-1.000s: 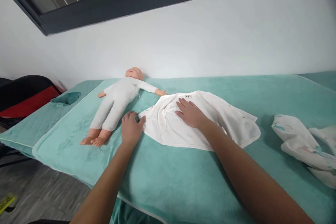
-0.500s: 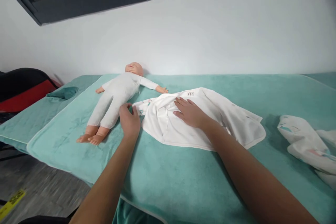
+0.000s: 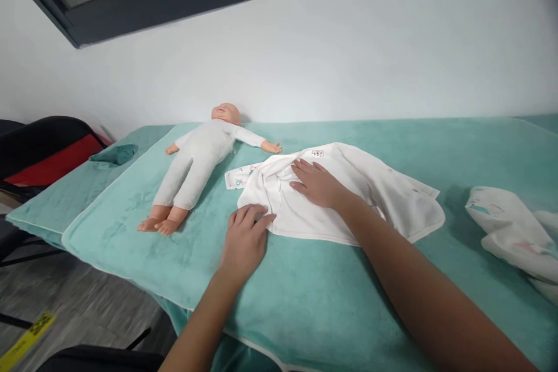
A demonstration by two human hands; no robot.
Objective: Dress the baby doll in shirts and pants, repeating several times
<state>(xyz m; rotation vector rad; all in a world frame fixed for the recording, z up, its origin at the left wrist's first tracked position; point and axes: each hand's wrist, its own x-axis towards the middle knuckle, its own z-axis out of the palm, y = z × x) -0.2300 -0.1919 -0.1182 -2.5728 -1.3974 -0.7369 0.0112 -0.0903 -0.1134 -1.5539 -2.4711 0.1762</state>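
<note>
A white baby top (image 3: 349,180) lies spread on the green bed cover, with a small printed label near its upper edge. One patterned sleeve (image 3: 238,176) sticks out to the left. My right hand (image 3: 320,185) rests flat on the top, fingers stretched out. At the lower left edge of the cloth is my left hand (image 3: 246,238), its thumb apart from the bent fingers, touching the fabric. A baby doll (image 3: 198,151) with a white cloth body lies on its back to the left, one arm reaching toward the top.
Crumpled white printed cloth (image 3: 514,226) lies at the right on the green cover (image 3: 326,290). A white wall (image 3: 305,70) and a dark window frame (image 3: 196,6) stand behind. At the left is a black and red chair (image 3: 56,151); a yellow strip (image 3: 28,340) marks the floor.
My left hand has left the patterned sleeve and moved right and nearer to me, onto the top's lower left edge. The right hand stays flat in place. The view has shifted slightly.
</note>
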